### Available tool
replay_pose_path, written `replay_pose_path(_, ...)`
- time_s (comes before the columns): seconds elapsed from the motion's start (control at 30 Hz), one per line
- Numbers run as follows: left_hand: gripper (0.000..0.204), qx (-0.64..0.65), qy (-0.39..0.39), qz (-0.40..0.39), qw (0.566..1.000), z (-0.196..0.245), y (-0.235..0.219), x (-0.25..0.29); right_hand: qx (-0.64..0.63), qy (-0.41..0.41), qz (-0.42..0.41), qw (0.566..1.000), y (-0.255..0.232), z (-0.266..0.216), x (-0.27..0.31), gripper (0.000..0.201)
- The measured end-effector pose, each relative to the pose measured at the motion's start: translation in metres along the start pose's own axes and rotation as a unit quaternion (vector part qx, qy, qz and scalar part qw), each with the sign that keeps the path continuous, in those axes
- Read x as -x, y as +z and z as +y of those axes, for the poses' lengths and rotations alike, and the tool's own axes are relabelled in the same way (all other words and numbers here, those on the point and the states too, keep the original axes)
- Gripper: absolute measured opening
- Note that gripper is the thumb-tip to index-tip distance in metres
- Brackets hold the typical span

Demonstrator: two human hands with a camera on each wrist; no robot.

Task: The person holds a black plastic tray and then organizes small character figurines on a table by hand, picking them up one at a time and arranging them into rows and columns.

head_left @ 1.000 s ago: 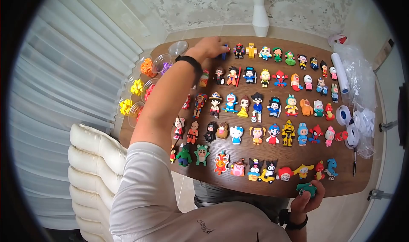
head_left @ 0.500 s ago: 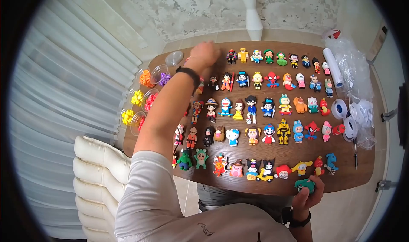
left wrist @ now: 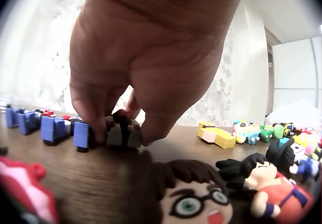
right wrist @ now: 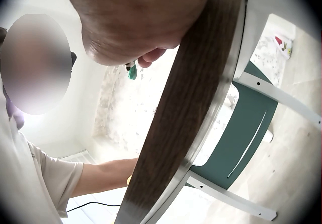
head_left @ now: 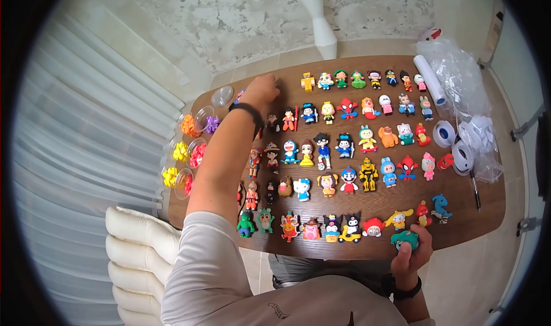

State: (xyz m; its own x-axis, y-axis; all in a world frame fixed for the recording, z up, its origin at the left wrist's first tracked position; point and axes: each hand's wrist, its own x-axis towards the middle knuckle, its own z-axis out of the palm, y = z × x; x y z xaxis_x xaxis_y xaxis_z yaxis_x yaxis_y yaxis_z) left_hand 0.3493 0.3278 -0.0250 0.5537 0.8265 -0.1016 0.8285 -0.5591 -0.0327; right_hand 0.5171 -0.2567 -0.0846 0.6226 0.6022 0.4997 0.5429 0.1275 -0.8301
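My left hand reaches to the far left part of the table. In the left wrist view its thumb and fingers pinch a small dark figurine with red on top, down at the tabletop. Right beside it a row of blocky blue-legged figurines lies to the left. The head view hides the pinched figurine under the hand. A yellow blocky figurine lies to the right, across a gap. My right hand holds a teal figurine at the table's near edge, thumb over its front; the right wrist view shows only a bit of it.
Several rows of cartoon figurines cover the wooden table. Clear cups of coloured bows stand at the left edge. At the right lie a white roll, plastic wrap, tape rolls and a pen.
My left hand has let go of a blue figurine farther left and taken the dark figurine from beside the yellow one, shifting it left. The right hand keeps the teal figurine. The head view has shifted.
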Motion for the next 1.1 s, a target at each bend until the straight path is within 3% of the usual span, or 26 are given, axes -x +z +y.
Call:
replay_pose_path(0.17,0.057,0.012,0.058,0.026,0.998,0.003,-0.008,0.011,-0.009,-0.002,0.014,1.0,0.004,-0.003,-0.004,0.041)
replay_pose_path(0.27,0.059,-0.002,0.048,-0.012,0.999,0.019,-0.02,0.013,-0.019,-0.01,0.006,1.0,0.003,-0.006,-0.008,0.038)
replay_pose_path(0.37,0.058,0.0,0.04,0.016,0.999,0.018,-0.01,0.007,-0.024,-0.01,0.005,1.0,0.002,-0.008,-0.011,0.036)
replay_pose_path(0.47,0.041,-0.031,-0.039,0.054,0.997,0.044,-0.029,0.031,-0.032,-0.01,0.015,0.999,0.005,-0.008,-0.014,0.037)
replay_pose_path(0.53,0.042,-0.048,0.064,0.16,0.984,0.06,-0.036,0.037,-0.032,0.006,0.025,0.999,0.005,-0.011,-0.017,0.038)
replay_pose_path(0.57,0.041,-0.009,0.129,0.159,0.979,0.085,-0.049,0.052,-0.042,0.006,0.034,0.999,0.006,-0.006,-0.015,0.036)
replay_pose_path(0.67,0.039,0.154,0.327,0.1,0.927,0.176,-0.088,0.126,-0.107,0.016,0.034,0.994,0.007,-0.008,-0.017,0.032)
replay_pose_path(0.7,0.039,0.219,0.357,0.021,0.908,0.205,-0.095,0.162,-0.132,0.033,0.033,0.99,0.007,-0.009,-0.015,0.032)
replay_pose_path(0.73,0.041,0.199,0.439,0.008,0.876,0.231,-0.102,0.192,-0.163,0.046,0.031,0.985,0.008,-0.011,-0.015,0.032)
replay_pose_path(0.77,0.045,0.206,0.541,0.04,0.814,0.248,-0.096,0.215,-0.196,0.056,0.029,0.979,0.008,-0.012,-0.015,0.032)
replay_pose_path(0.8,0.053,0.226,0.567,0.002,0.792,0.265,-0.098,0.24,-0.198,0.053,0.021,0.979,0.007,-0.013,-0.015,0.031)
replay_pose_path(0.83,0.059,0.208,0.613,0.013,0.762,0.277,-0.088,0.253,-0.198,0.055,0.032,0.978,0.006,-0.012,-0.013,0.031)
replay_pose_path(0.93,0.043,0.113,0.669,0.172,0.715,0.3,-0.054,0.284,-0.194,0.038,0.061,0.978,0.013,-0.006,-0.014,0.03)
replay_pose_path(1.1,0.036,0.136,0.649,0.208,0.719,0.301,-0.047,0.296,-0.162,0.059,0.066,0.983,0.011,-0.002,-0.009,0.031)
